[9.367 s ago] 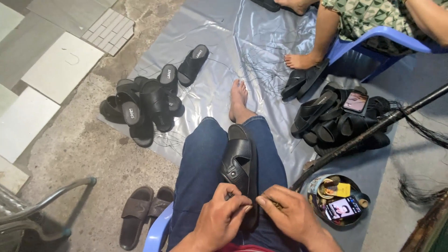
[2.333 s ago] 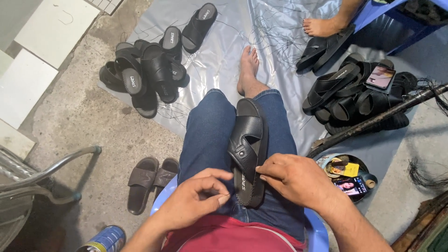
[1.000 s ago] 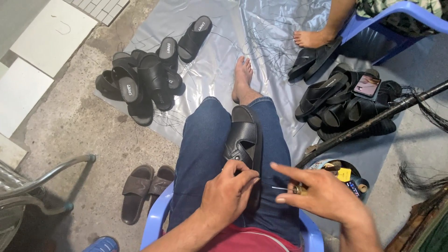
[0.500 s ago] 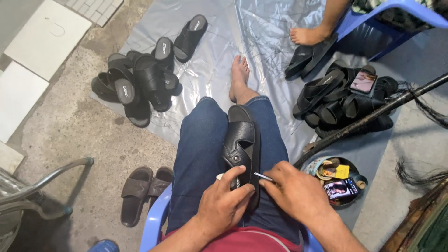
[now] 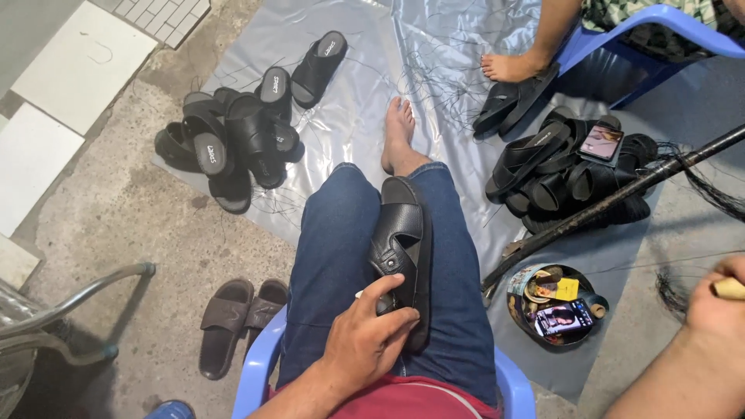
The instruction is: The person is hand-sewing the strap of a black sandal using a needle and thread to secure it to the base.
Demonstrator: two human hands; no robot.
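**On the lap, a sandal held while the other hand pulls away**

At the far left, a metal chair frame (image 5: 74,299) stands on the concrete floor, and near it a pair of brown slide sandals (image 5: 237,322) lies beside the blue plastic chair (image 5: 260,368). Further up, a pile of black slide sandals (image 5: 233,140) rests on the grey plastic sheet (image 5: 357,132).

In the middle, the black leather sandal with crossed straps (image 5: 403,248) lies along the right thigh, on the blue jeans. The left hand (image 5: 369,341) is closed over its near end and presses it down. The step in hand seems to be hand stitching of this sandal.

To the right, a second heap of black sandals (image 5: 559,167) and a round tin of small items (image 5: 555,302) are on the sheet. At the far right edge, the right hand (image 5: 718,306) is lifted well apart from the sandal, pinching a small pale tool (image 5: 729,289); I judge it draws a thread tight. The next move probably calls for bringing this hand back to the strap precisely.
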